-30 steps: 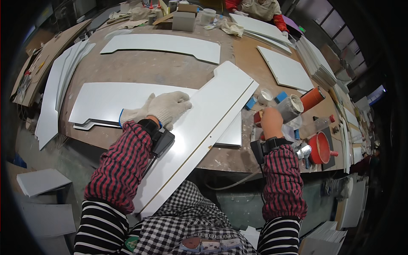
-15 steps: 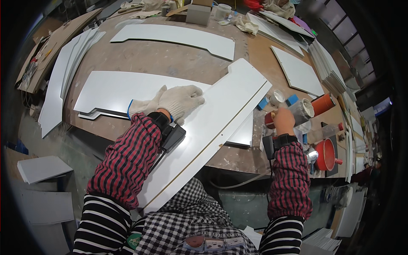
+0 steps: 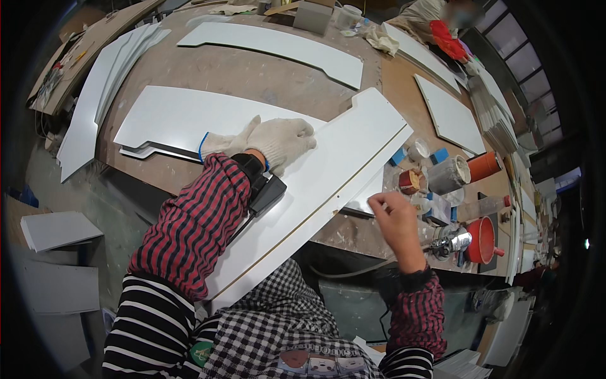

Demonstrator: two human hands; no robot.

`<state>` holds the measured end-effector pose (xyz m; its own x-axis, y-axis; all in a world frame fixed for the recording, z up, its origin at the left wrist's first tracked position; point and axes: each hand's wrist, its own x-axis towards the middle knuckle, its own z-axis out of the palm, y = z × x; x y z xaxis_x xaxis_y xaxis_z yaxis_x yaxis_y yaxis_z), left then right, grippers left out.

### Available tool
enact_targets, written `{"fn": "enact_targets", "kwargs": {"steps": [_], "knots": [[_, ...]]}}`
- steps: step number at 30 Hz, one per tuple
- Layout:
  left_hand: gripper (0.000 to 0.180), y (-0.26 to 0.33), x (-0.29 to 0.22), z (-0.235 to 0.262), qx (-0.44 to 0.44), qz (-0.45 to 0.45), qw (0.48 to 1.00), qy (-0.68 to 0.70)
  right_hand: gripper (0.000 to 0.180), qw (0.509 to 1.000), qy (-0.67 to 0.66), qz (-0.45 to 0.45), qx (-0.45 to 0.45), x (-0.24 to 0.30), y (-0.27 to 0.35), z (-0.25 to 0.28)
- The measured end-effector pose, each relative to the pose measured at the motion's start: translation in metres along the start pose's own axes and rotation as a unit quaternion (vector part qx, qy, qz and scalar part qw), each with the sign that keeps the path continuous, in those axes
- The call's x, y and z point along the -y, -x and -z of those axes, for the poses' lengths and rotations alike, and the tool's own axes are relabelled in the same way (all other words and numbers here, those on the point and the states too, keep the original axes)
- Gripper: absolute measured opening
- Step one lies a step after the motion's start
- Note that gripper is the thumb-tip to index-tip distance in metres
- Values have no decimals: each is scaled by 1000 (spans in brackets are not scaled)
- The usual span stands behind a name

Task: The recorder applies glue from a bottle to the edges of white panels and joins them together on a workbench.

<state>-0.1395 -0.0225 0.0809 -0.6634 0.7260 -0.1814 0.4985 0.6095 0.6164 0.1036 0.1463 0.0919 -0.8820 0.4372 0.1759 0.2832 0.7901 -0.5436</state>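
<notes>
A long white panel with a brown groove along its edge lies diagonally, its near end against my apron. My left hand, in a cream knitted glove, presses on it with curled fingers at its left edge. My bare right hand hovers by the panel's right edge, close to a small chipped spot there. Its thumb and fingertips are pinched together; whatever they hold is too small to make out. Beyond that hand stands a small cup with reddish-brown contents.
Under the diagonal panel lie other white panels; another white panel is farther back. At right are a grey-smeared jar, an orange cylinder, a red container and a metal tool. Another person is at the far right.
My right hand has left the small cup and come back toward me, beside the panel edge. My left hand stays on the panel. Another person has come into view at the far right.
</notes>
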Motion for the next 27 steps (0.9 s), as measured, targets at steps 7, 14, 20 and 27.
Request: {"fn": "enact_targets", "kwargs": {"steps": [7, 14, 20, 27], "knots": [[45, 0, -5, -1, 1, -3, 1000, 16, 9, 997, -17, 67, 20, 26, 16, -23], [48, 1, -7, 0, 13, 11, 1000, -7, 8, 996, 17, 82, 33, 28, 17, -29], [47, -3, -2, -3, 7, -2, 1000, -18, 9, 995, 25, 92, 28, 28, 16, -30], [46, -1, -1, -1, 15, 11, 1000, 8, 8, 994, 34, 94, 34, 34, 18, -30]]}}
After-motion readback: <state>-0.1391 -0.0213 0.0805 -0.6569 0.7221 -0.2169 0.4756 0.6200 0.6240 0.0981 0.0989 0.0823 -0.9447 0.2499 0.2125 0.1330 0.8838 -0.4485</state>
